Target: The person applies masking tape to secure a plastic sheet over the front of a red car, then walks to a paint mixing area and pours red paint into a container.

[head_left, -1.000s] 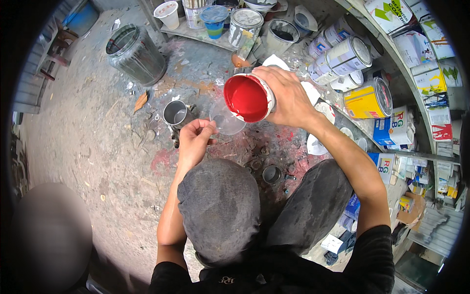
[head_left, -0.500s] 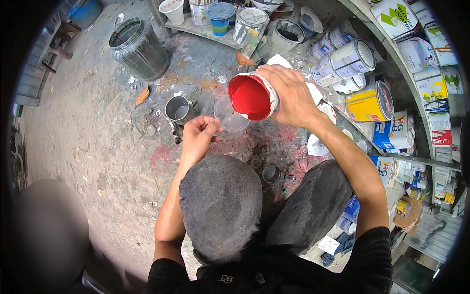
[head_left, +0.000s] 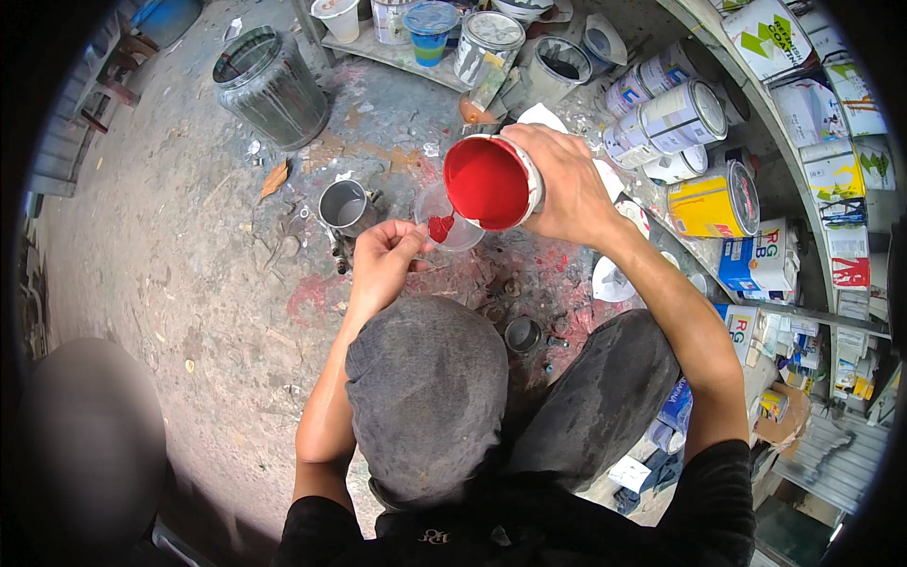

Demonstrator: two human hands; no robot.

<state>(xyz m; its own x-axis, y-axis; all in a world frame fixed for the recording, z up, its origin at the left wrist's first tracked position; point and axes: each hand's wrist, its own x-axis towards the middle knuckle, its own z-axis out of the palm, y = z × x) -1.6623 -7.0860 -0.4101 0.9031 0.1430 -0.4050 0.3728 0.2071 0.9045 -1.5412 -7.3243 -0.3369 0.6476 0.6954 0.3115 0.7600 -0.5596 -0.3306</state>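
My right hand (head_left: 567, 184) tips the heavy, slippery red paint can (head_left: 491, 181) by its side; left hand (head_left: 383, 265) pinches the thin, bendy clear cup (head_left: 450, 219) under it.

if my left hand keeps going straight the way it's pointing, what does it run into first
Most likely the clear plastic cup that the left hand already grips at its rim, with the tilted red paint can just beyond; depth is hard to judge.

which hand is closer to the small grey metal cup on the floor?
Left. The left hand holds the clear cup just right of the grey metal cup; the right hand tilts the red paint can farther right.
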